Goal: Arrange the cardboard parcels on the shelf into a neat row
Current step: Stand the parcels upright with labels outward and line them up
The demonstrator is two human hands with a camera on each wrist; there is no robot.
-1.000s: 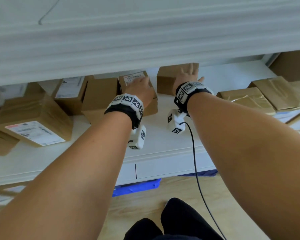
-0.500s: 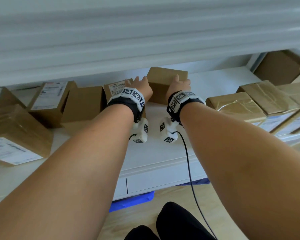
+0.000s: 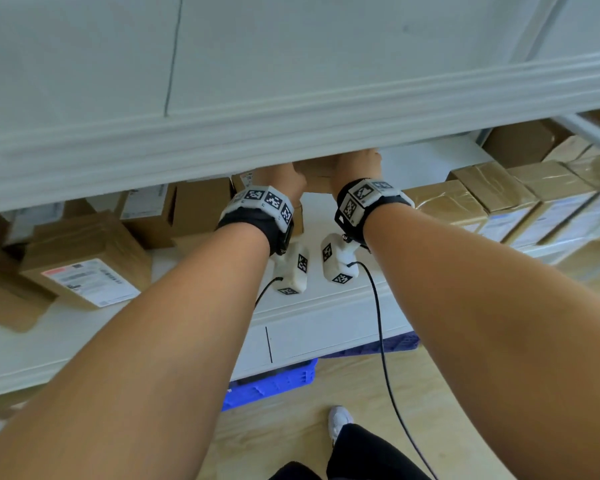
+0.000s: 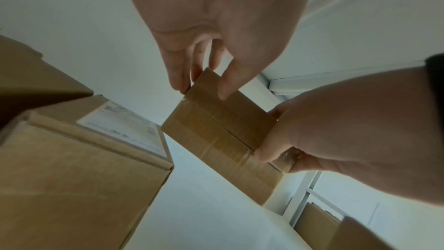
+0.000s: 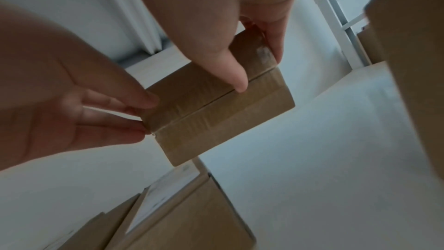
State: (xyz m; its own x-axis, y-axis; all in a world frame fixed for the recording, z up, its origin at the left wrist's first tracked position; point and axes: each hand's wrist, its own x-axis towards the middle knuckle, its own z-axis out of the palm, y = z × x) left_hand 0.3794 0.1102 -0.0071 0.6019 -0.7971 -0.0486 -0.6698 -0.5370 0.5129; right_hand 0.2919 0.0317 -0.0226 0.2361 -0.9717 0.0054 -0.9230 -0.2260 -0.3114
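Left hand [image 3: 284, 178], head view: reaches under the upper shelf board, fingers hidden by the board's white moulded edge [image 3: 291, 133]; wrist carries a marker band. Right hand [image 3: 359, 164]: alongside, also partly under the edge. Small parcel [image 3: 314, 176]: brown cardboard, between the two hands, deep on the white shelf [image 3: 343, 296]. Left of it, a loose cluster of cardboard boxes, among them a labelled box [image 3: 84, 265] lying askew near the shelf front. Right of it, taped parcels [image 3: 492, 195] standing side by side in a row. Below the shelf: pale wood floor [image 3: 291, 441], blue plastic pallet [image 3: 274, 386], one white shoe [image 3: 340, 419].

Left wrist view: left hand [image 4: 216, 16] clamped on the small parcel [image 4: 216, 132] at its upper end, thumb on the taped face, fingers [image 4: 175, 71] behind the edge. Right hand [image 4: 348, 132] grips the opposite end, thumb across the tape seam. Parcel tilted, lifted off the white shelf surface [image 4: 204, 216]. Larger box with white label [image 4: 84, 168] just beside it at left, not touching. White wall behind; metal upright [image 4: 300, 197] at right.

Right wrist view: right hand [image 5: 216, 16] pinches the small parcel [image 5: 221, 105], thumb on the seam, fingers [image 5: 273, 41] round the far end. Left hand [image 5: 60, 92] holds the near end with fingertips. Shelf surface [image 5: 312, 159] white and smooth; labelled box [image 5: 187, 216] below; another cardboard box [image 5: 413, 64] at right edge, blurred.
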